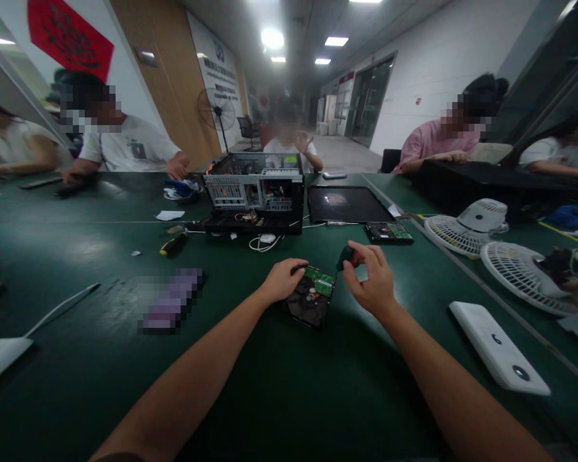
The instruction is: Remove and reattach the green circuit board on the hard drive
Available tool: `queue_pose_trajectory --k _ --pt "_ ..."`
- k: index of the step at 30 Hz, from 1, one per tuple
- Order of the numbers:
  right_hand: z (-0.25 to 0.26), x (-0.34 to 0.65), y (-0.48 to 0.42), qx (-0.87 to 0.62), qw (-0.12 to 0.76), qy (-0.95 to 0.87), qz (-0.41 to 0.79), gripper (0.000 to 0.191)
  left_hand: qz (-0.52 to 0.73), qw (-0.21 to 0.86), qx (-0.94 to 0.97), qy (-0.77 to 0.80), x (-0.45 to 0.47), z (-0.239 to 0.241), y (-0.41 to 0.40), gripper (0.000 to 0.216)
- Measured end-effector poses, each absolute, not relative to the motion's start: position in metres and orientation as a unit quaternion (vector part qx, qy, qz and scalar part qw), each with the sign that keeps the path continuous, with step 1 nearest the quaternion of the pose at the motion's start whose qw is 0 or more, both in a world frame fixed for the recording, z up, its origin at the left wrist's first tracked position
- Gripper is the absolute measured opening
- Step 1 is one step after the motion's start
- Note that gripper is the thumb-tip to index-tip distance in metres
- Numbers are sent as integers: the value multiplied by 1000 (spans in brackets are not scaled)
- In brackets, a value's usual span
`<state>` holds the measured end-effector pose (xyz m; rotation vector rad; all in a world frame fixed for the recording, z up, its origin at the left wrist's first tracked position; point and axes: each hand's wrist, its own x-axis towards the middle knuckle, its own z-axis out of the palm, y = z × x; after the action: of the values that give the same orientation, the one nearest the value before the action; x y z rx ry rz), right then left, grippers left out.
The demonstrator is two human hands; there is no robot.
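Head view is filled by a green table, with an open computer case seen well beyond the hard drive, a dark side panel beyond and to its right, and a white fan far to its right. The hard drive is laid board-up on the table, its long axis tilted away and rightward. Its far left corner is grasped by the left hand. A small dark tool is pinched in the right hand, just above its right edge, with nothing set between.
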<state>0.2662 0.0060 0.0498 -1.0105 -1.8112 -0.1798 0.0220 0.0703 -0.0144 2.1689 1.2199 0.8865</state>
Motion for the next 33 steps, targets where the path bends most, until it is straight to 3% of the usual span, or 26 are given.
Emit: queue_pose_trajectory --k 6,15,26,33 --pt "46 266 8 -436 529 -722 -93 41 319 245 792 459 22 -12 70 32" --pt "31 267 15 -405 546 -733 -30 51 325 246 788 461 23 -13 69 32" --pt "36 271 14 -421 536 -725 -99 42 331 243 787 461 23 -17 70 31" --pt "36 272 16 -404 541 -733 -83 45 333 236 791 455 23 -16 69 31"
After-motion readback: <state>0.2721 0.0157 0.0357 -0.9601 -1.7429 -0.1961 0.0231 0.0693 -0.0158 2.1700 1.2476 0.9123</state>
